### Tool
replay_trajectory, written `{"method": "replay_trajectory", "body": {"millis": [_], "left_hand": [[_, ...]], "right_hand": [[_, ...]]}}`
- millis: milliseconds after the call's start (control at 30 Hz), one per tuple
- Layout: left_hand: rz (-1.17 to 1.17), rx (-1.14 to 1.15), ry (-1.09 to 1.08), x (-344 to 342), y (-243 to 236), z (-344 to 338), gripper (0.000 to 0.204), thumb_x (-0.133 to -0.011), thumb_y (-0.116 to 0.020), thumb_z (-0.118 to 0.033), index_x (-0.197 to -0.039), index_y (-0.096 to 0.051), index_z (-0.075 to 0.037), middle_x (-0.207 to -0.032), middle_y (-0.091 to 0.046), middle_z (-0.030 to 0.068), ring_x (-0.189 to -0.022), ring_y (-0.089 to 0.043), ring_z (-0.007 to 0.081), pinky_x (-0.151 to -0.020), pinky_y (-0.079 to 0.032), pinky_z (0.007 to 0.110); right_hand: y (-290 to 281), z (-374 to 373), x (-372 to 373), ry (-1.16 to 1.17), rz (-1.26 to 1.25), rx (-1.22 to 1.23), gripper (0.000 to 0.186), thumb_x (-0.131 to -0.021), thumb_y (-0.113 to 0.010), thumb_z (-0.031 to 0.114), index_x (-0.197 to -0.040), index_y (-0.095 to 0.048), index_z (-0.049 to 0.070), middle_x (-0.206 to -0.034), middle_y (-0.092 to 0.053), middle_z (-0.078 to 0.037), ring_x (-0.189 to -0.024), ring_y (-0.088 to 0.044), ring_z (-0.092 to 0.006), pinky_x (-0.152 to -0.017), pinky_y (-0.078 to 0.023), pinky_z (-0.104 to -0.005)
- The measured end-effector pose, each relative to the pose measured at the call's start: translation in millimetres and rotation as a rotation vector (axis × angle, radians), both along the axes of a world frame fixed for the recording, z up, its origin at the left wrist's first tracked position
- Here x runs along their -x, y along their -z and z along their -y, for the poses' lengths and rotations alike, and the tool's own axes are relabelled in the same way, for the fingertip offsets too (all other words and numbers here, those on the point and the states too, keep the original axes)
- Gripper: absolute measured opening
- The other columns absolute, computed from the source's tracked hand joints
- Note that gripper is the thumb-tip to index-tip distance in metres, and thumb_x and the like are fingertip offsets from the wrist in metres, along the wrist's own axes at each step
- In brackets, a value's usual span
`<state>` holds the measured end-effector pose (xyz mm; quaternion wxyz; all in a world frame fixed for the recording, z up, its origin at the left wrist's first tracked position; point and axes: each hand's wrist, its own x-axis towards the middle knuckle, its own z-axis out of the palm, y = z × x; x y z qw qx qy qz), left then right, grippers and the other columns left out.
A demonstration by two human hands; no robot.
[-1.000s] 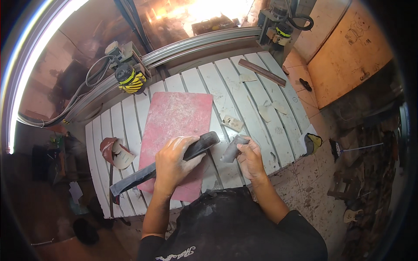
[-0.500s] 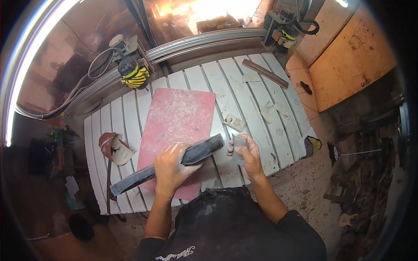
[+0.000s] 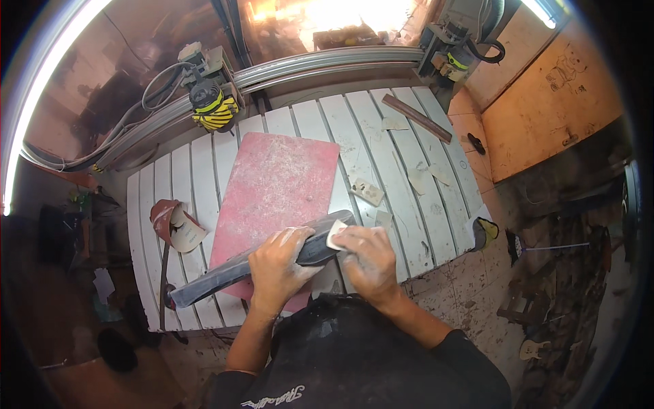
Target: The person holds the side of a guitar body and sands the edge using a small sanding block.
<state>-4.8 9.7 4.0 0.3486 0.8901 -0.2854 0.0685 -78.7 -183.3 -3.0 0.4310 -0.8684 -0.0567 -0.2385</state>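
Note:
Across my front lies a long dark piece (image 3: 218, 280), dusted pale and wider toward its right end, held at a slant above the table. My left hand (image 3: 278, 266) is closed around its middle. Against its wide right end my right hand (image 3: 368, 262) presses a small folded piece of sandpaper (image 3: 336, 234), pale side showing, with the fingers pinched on it. White dust coats both hands. Below the piece is a dusty pink board (image 3: 279, 180), partly covered by my left hand and the piece.
The slatted white table (image 3: 320, 119) bears a speckled block (image 3: 366, 191), a brown strip (image 3: 417, 118), pale scraps (image 3: 416, 180) and a reddish-brown roll of sandpaper (image 3: 165, 219). Behind it runs a metal rail (image 3: 327, 63) with two mounted power tools (image 3: 210, 102). A wooden panel (image 3: 552, 102) stands right.
My right hand has moved left, bringing the sandpaper from beside the dark piece onto its right end. My left hand keeps its grip, and the piece has shifted only slightly.

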Motion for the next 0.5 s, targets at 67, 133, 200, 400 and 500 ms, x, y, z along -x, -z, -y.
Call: {"method": "replay_trajectory", "body": {"millis": [67, 133, 200, 400, 500], "left_hand": [[-0.005, -0.006, 0.002, 2, -1, 1, 0.051, -0.065, -0.094, -0.025, -0.109, -0.075, -0.009, -0.102, -0.077, 0.0101, -0.093, -0.075, 0.0322, -0.080, -0.059, 0.043], [-0.013, -0.005, -0.001, 2, 0, 1, 0.051, -0.065, -0.094, -0.025, -0.109, -0.075, -0.009, -0.102, -0.078, 0.0101, -0.094, -0.075, 0.0321, -0.080, -0.059, 0.043], [-0.026, -0.004, 0.001, 1, 0, 1, 0.051, -0.065, -0.094, -0.024, -0.110, -0.075, -0.009, -0.103, -0.078, 0.0100, -0.094, -0.075, 0.0321, -0.080, -0.059, 0.043], [-0.019, 0.018, 0.002, -3, -1, 1, 0.050, -0.066, -0.093, -0.025, -0.110, -0.076, -0.009, -0.102, -0.078, 0.0106, -0.093, -0.075, 0.0334, -0.080, -0.059, 0.043], [-0.043, 0.019, 0.007, -4, -2, 0, 0.049, -0.067, -0.093, -0.025, -0.110, -0.076, -0.009, -0.102, -0.078, 0.0112, -0.093, -0.075, 0.0338, -0.080, -0.059, 0.043]], "right_hand": [[21, 13, -6, 0.030, 0.028, -0.012, 0.040, -0.080, -0.066, -0.004, -0.117, -0.076, 0.007, -0.119, -0.075, -0.013, -0.111, -0.068, -0.0313, -0.096, -0.050, -0.0424], [22, 16, -13, 0.142, -0.068, -0.116, 0.040, -0.080, -0.066, -0.004, -0.117, -0.076, 0.006, -0.119, -0.075, -0.012, -0.109, -0.068, -0.0316, -0.096, -0.050, -0.0425], [9, 6, -5, 0.137, -0.042, -0.027, 0.041, -0.080, -0.065, -0.005, -0.118, -0.076, 0.006, -0.119, -0.075, -0.013, -0.108, -0.069, -0.0325, -0.097, -0.050, -0.0416], [34, 17, -12, 0.124, -0.052, -0.150, 0.044, -0.079, -0.065, -0.006, -0.120, -0.076, 0.006, -0.123, -0.075, -0.013, -0.111, -0.069, -0.0322, -0.098, -0.050, -0.0402], [-4, -2, -6, 0.097, -0.059, -0.027, 0.042, -0.081, -0.063, -0.005, -0.119, -0.077, 0.005, -0.123, -0.076, -0.014, -0.113, -0.069, -0.0320, -0.100, -0.050, -0.0394]]}}
